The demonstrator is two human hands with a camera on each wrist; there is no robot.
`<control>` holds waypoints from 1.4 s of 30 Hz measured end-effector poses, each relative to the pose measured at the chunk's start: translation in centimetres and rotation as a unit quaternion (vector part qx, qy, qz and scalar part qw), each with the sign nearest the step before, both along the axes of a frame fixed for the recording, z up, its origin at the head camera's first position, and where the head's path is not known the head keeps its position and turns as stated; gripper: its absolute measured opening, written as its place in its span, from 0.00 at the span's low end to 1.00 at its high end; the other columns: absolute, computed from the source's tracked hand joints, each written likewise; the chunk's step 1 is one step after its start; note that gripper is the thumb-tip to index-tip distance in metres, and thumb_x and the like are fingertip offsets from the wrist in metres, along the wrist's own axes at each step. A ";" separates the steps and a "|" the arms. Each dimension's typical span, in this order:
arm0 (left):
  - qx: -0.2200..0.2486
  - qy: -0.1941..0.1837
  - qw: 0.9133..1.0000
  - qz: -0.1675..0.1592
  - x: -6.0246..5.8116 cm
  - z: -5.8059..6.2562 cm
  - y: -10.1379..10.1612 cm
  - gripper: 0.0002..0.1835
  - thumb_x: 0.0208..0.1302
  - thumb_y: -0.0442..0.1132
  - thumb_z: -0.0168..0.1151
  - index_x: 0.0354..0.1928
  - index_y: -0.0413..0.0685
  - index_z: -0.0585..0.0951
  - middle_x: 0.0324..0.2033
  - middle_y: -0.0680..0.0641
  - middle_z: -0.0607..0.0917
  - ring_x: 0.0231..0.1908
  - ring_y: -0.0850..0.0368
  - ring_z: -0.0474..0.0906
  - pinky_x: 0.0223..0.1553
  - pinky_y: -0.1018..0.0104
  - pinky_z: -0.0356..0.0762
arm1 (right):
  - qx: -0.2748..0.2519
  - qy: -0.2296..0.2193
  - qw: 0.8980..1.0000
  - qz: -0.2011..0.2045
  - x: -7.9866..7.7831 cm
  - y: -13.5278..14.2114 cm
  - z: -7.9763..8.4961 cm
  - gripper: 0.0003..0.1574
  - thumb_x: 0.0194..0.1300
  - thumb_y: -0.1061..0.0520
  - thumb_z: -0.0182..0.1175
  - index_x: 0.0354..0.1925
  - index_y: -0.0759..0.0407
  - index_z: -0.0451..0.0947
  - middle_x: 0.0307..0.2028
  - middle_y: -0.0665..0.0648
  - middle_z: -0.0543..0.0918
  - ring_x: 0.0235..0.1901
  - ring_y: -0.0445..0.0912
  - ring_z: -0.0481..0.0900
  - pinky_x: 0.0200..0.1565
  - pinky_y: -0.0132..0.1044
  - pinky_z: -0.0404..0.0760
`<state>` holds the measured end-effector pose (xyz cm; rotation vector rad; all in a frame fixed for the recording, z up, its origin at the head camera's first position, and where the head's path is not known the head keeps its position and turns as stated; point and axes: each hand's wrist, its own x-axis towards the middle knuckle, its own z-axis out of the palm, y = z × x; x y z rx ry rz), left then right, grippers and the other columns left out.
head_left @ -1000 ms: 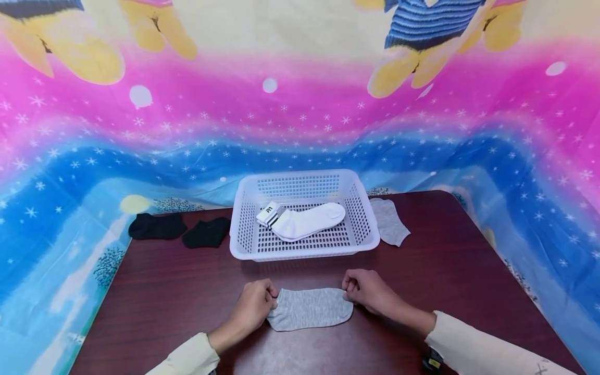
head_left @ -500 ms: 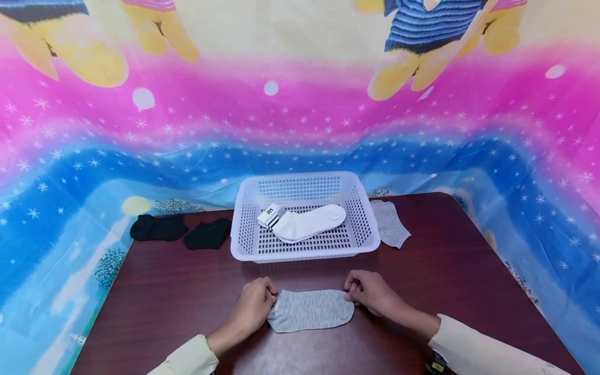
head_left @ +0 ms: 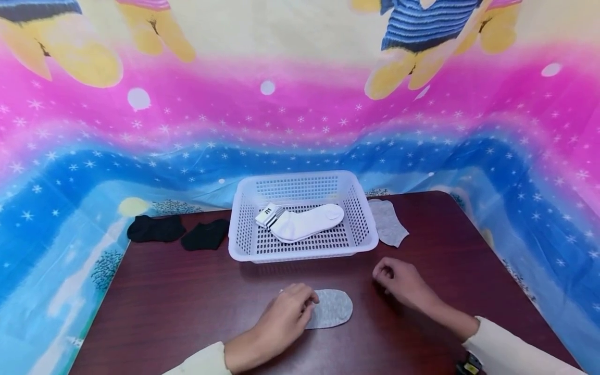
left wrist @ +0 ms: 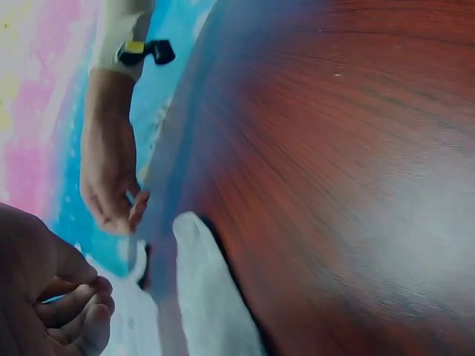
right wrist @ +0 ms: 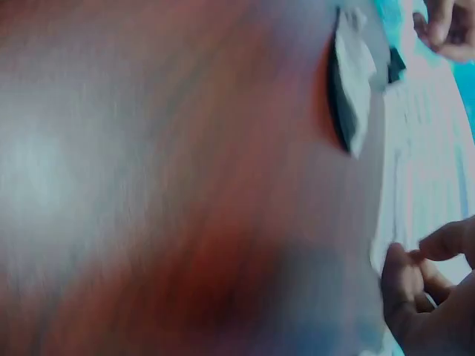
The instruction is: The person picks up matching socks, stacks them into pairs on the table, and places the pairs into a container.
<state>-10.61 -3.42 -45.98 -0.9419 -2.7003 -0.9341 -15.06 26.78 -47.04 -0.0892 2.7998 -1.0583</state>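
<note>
- The left hand [head_left: 283, 320], closer than the right hand [head_left: 402, 281], hides one end of the front grey sock [head_left: 334, 308] in our head view; the sock lies on the tabletop [head_left: 187, 307], long axis running left to right.
- In the left wrist view, we see the left hand's fingers loosely bent, gripping nothing.
- In the right wrist view, we see the right hand half-curled, empty, well apart from the sock.

backdrop [head_left: 300, 112]: pink, blue, snowflake-printed | table [head_left: 164, 302]: dark red-brown | light: pale glare [left wrist: 430, 215]
</note>
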 end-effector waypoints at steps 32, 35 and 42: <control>-0.292 0.128 0.939 0.130 -10.0 -4.3 27.7 0.20 0.56 0.56 0.60 0.46 0.53 0.72 0.39 0.54 0.72 0.39 0.60 0.67 0.37 0.71 0.68 | 0.265 0.145 0.949 0.095 -18.8 11.2 0.1 0.19 0.63 0.63 0.60 0.52 0.69 0.74 0.48 0.69 0.77 0.48 0.62 0.75 0.46 0.55 0.77; -0.294 0.106 0.938 0.150 -11.3 -4.9 28.0 0.25 0.53 0.56 0.63 0.48 0.52 0.71 0.41 0.54 0.71 0.43 0.59 0.67 0.45 0.70 0.68 | 0.272 0.124 0.948 0.109 -19.5 10.9 0.0 0.21 0.63 0.63 0.61 0.54 0.68 0.73 0.51 0.69 0.76 0.51 0.62 0.75 0.49 0.56 0.76; -0.311 0.110 0.934 0.135 -13.1 -5.3 27.5 0.22 0.54 0.55 0.62 0.48 0.54 0.74 0.41 0.55 0.73 0.44 0.59 0.66 0.49 0.69 0.65 | 0.265 0.134 0.944 0.145 -20.8 10.3 -0.2 0.23 0.62 0.65 0.62 0.56 0.65 0.75 0.58 0.68 0.74 0.59 0.64 0.70 0.57 0.59 0.72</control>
